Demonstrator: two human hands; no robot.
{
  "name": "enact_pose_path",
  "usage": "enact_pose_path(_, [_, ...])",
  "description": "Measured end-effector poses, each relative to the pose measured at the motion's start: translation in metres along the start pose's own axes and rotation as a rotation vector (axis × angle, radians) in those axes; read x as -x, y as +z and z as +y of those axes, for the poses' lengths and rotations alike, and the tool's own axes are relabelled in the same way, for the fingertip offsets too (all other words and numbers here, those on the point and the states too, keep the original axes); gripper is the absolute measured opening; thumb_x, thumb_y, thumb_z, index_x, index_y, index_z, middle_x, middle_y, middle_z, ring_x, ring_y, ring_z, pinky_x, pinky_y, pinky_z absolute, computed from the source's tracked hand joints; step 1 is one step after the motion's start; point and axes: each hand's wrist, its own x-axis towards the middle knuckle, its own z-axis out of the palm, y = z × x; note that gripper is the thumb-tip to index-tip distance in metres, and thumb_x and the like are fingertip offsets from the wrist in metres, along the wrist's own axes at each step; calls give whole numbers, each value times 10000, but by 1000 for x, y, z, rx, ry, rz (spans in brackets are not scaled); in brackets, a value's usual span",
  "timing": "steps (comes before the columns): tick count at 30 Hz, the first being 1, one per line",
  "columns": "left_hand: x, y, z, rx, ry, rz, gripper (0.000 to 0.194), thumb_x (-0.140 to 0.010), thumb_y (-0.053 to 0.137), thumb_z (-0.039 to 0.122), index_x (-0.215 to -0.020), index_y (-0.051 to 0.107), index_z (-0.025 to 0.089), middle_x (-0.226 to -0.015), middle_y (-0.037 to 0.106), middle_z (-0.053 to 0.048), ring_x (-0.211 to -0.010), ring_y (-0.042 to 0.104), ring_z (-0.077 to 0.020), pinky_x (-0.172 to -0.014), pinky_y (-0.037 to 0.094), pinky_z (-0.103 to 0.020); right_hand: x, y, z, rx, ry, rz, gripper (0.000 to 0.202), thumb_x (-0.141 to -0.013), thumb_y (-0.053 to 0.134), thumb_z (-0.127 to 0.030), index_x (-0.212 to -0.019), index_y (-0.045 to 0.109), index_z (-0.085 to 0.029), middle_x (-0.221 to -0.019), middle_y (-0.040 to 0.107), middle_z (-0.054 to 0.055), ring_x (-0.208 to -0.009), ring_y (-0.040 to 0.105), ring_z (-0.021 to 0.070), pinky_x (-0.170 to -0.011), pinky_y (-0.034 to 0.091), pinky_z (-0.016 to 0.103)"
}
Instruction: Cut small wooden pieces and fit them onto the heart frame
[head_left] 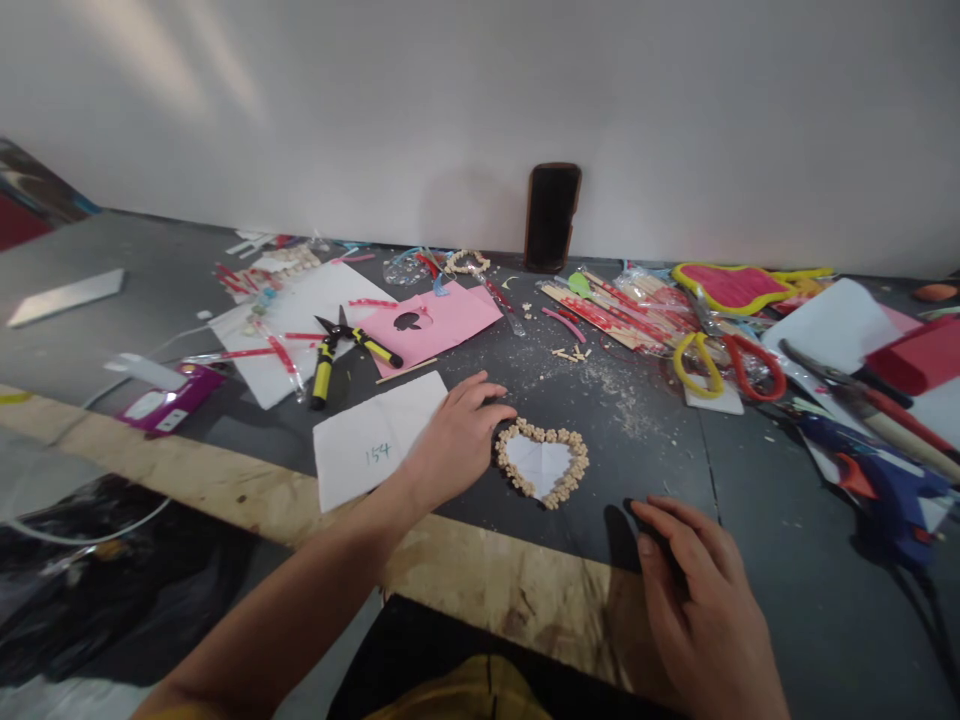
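On the dark table lies a heart-shaped ring of small tan wooden pieces (576, 470) around a white paper heart (543, 466). My left hand (466, 430) rests just left of it, fingers stretched out and slightly spread, its fingertips close to the heart's edge; I cannot tell whether they touch it. Beneath that hand's wrist is a folded white paper (375, 440) with green writing. Lower right, my right hand (705, 590) hovers over the table edge, thumb and forefinger extended and apart, with nothing visible between them. A small dark spot shows at its forefinger tip.
Yellow-black pliers (322, 372) lie by pink paper (457, 325). A phone (553, 218) leans on the wall. Packs of wooden sticks (592, 315), red-and-yellow-handled scissors (697, 365) and a blue glue gun (877, 480) lie right. A purple device (171, 400) sits left.
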Motion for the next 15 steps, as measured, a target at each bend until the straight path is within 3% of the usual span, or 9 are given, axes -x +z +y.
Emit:
enact_pose_path(8, [4, -14, 2, -88, -54, 5, 361, -703, 435, -51, -767, 707, 178, -1144, 588, -74, -1314, 335, -274, -1082, 334, -481, 1, 1, 1, 8, 9, 0, 240, -902, 432, -310, -1090, 561, -237, -1108, 558, 77, -1009, 543, 208, -828, 469, 354])
enact_pose_path(15, [4, -14, 4, -73, -43, -3, 350, -713, 436, -38, -745, 711, 177, -1128, 594, -76, -1300, 347, -277, -1083, 334, -476, 1, 0, 0, 15, 16, 6, 243, -901, 422, -319, -1081, 567, -241, -1097, 565, 69, -987, 555, 202, -822, 471, 344])
